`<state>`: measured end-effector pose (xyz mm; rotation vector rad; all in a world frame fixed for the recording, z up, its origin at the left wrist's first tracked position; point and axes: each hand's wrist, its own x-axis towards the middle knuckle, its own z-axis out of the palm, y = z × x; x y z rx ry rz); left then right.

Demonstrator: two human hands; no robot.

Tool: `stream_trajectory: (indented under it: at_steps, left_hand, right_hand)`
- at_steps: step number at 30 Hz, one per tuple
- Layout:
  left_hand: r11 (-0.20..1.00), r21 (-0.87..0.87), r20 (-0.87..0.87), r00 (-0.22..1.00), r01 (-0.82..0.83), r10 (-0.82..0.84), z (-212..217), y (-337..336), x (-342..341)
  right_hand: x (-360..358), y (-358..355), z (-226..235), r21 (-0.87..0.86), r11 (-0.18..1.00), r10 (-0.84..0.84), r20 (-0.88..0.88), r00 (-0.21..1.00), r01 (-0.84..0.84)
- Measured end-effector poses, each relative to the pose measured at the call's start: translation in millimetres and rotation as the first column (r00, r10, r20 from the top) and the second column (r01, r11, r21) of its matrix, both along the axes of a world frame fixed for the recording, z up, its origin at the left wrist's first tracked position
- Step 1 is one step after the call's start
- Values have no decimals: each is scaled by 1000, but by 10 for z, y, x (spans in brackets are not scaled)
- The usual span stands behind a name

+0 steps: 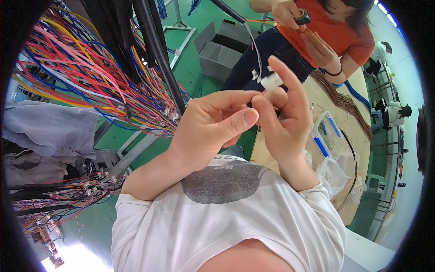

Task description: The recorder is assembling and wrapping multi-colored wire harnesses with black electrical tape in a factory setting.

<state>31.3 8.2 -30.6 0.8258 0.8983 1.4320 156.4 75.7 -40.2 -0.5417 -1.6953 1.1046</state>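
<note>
The right hand (pixel 290 121) grips a white connector (pixel 272 82) among its fingers; the left hand (pixel 202 124) meets its thumb (whether pinching anything, I cannot tell).

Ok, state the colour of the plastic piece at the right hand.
The plastic piece is white; head view.

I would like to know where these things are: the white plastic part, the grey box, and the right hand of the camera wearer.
White plastic part (pixel 272 82): head view, middle of its body.
Grey box (pixel 218 62): head view, its outer side wall.
Right hand (pixel 291 119): head view, middle of the hand.
</note>
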Motion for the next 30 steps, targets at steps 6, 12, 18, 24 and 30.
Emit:
stream_trajectory:
  at_steps: [6, 12, 18, 24, 30]
  left_hand:
    - [972, 178, -315, 927, -153, 203, -88, 20, -20]
    - [927, 285, -368, 865, -244, 341, -72, -14, 27]
    - [931, 274, -303, 898, -240, 321, -116, -44, 10]
    - [946, 263, -475, 827, -191, 299, -142, -57, 16]
    - [861, 473, -618, 626, -186, 475, -179, -7, 17]
  right_hand:
    - [63, 136, -2, 149, 983, 120, -41, 992, -112]
    - [103, 108, 60, 171, 962, 194, 120, 974, -213]
    - [92, -23, 135, -308, 916, 243, -90, 966, -259]
    - [39, 42, 134, -427, 873, 244, -32, 969, -234]
    - [46, 80, 24, -162, 970, 205, 147, 968, -181]
